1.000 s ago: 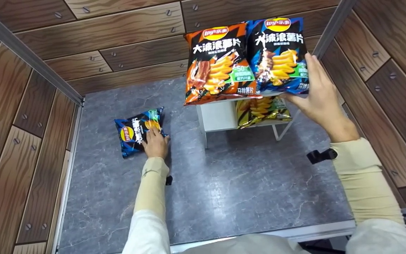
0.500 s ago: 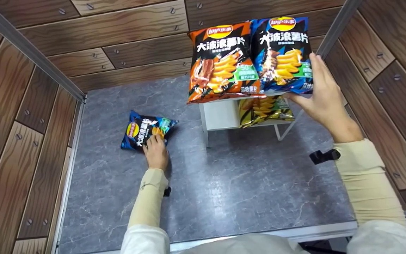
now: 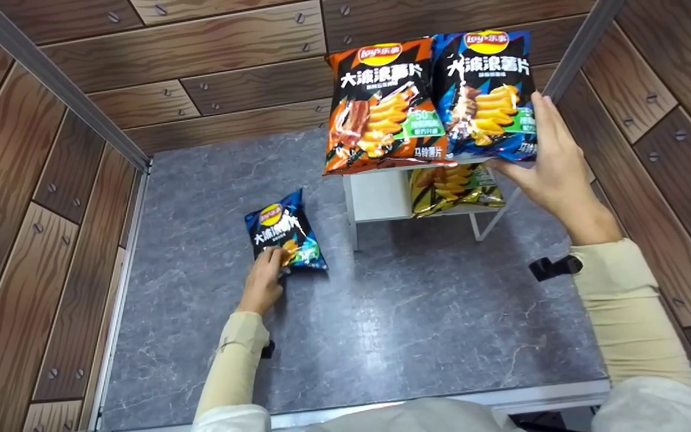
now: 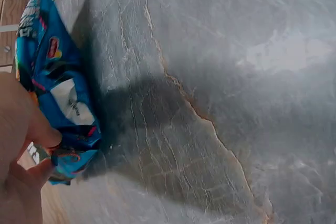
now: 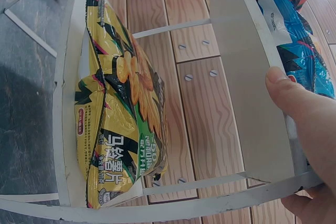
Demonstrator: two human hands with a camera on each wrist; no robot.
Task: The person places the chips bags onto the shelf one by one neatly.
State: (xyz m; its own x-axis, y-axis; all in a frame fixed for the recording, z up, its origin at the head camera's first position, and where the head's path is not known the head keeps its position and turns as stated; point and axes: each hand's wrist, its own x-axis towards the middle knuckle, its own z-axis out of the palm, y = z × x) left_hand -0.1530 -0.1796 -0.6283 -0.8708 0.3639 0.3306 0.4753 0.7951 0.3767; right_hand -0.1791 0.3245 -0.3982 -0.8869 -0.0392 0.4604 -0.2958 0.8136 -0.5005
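A blue Lay's chip bag [image 3: 282, 228] lies on the grey table in the head view. My left hand [image 3: 263, 282] pinches its near left edge; the left wrist view shows thumb and finger on the crumpled blue bag end [image 4: 65, 98]. A small white shelf [image 3: 375, 195] stands to the right. On its top sit an orange chip bag [image 3: 384, 111] and another blue chip bag [image 3: 489, 99], side by side. My right hand [image 3: 561, 174] holds the shelf's right front corner beside that blue bag, its thumb [image 5: 289, 90] along the board's edge. A yellow chip bag [image 5: 121, 108] lies on the lower tier.
Wood-patterned panels [image 3: 249, 45] wall the table on the left, back and right. Grey metal posts [image 3: 57, 78] stand at the back corners. The marbled tabletop [image 3: 417, 324] runs to a pale front edge by the person's body.
My left hand has drawn the blue chip bag right and nearer, turning it until its print reads nearly upright. My right hand keeps its place at the shelf.
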